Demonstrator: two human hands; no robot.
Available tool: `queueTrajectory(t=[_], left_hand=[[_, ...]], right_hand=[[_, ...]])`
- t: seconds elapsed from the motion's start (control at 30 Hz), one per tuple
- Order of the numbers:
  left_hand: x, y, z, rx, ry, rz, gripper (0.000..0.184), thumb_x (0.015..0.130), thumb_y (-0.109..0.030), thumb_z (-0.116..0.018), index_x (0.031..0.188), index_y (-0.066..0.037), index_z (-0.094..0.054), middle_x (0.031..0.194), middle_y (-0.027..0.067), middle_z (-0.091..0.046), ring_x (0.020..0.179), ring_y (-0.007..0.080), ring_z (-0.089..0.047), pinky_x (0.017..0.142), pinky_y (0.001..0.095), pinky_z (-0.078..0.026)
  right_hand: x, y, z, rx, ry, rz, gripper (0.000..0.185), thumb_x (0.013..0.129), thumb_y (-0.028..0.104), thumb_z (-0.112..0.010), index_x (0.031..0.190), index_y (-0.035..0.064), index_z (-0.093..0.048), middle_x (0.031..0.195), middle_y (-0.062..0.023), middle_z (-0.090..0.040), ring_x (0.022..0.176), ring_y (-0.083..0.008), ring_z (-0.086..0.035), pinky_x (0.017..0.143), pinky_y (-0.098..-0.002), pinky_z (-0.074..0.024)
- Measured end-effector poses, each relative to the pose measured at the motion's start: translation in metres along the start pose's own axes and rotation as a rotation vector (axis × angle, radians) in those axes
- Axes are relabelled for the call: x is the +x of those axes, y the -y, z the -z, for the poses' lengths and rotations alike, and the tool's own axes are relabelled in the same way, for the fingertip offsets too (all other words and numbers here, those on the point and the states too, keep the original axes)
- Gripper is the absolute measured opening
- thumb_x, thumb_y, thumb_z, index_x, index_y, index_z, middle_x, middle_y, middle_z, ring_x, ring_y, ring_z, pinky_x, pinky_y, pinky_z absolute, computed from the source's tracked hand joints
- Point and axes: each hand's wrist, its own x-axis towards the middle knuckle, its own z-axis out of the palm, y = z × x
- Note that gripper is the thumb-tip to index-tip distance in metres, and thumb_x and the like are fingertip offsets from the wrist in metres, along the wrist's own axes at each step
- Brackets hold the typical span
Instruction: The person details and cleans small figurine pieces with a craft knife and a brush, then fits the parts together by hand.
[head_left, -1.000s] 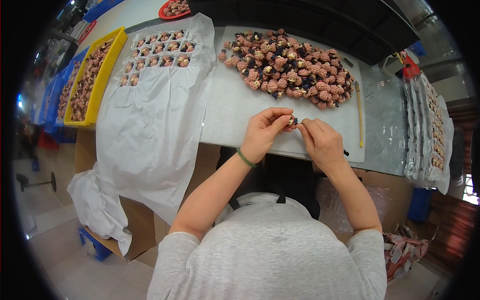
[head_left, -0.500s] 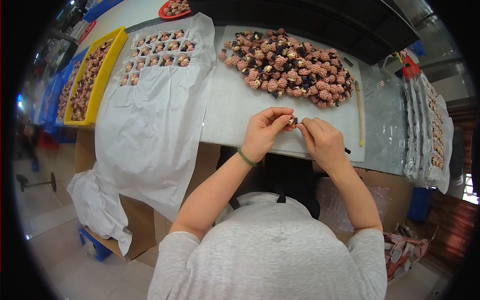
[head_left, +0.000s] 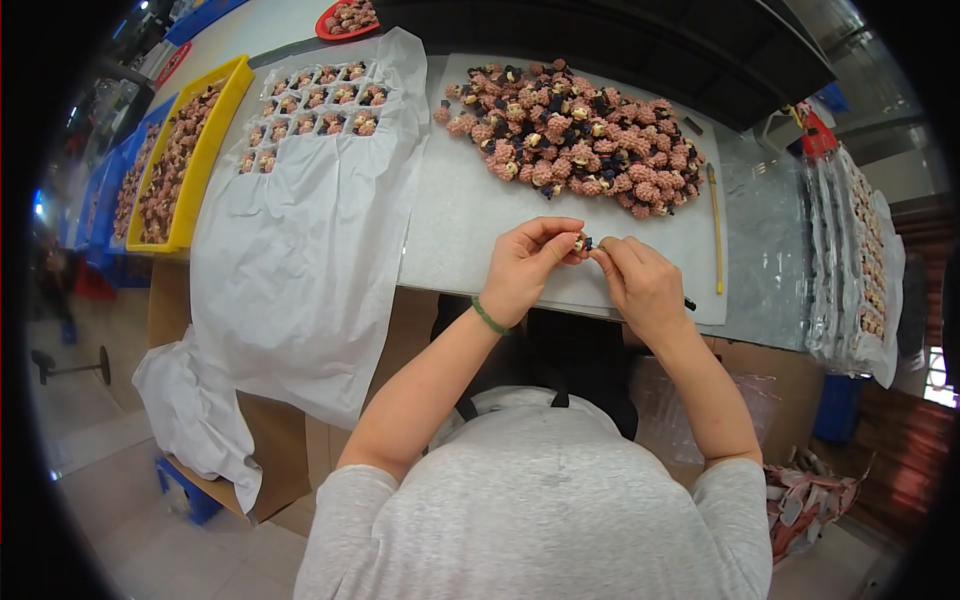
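Both hands meet on one small figurine at the table edge

Head view: The left hand (head_left: 525, 265) pinches a tiny pink, cream and dark-blue figurine (head_left: 580, 243) between thumb and fingers. The right hand (head_left: 645, 285) is closed, thumb and fingertips drawn together at the figurine's dark end; whether they grip a part of it or only touch it cannot be told, as the contact is too small. The figurine is raised above the near edge of a white work sheet (head_left: 450, 240). A dark-tipped object (head_left: 689, 304) shows just beside the right hand, mostly hidden.

Beyond the hands, a pile of similar figurines (head_left: 575, 135) lies on the sheet. Right of it lies a slim yellow-handled tool (head_left: 717, 240), perhaps a brush. To the left, figurines sit in the cells of a white compartment tray (head_left: 268, 135), and thin white paper (head_left: 300, 230) covers its nearer part and hangs over the table edge. Farther left stands a filled yellow bin (head_left: 212, 150); stacked packed trays (head_left: 850, 260) are at the far right.

The step in hand looks like fine fingertip work on a single piece. The next move would seem to call for a steady left pinch and light, precise right fingertips.
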Motion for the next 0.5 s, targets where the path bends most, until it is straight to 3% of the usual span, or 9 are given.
queueTrajectory(t=[0.5], left_hand=[[-0.0009,-0.0023,-0.0018,0.026,-0.005,-0.010,0.023,0.087,-0.004,-0.052,0.107,0.006,-0.054,0.093,0.0100,-0.061,0.085,0.0146,-0.059,0.078,0.0250,-0.049]], right_hand=[[-0.0009,0.0001,0.0004,0.000,0.003,-0.003,0.010,0.079,0.013,-0.061,0.082,0.0039,-0.056,0.066,-0.0084,-0.054,0.057,-0.0255,-0.054,0.050,-0.0346,-0.0429]])
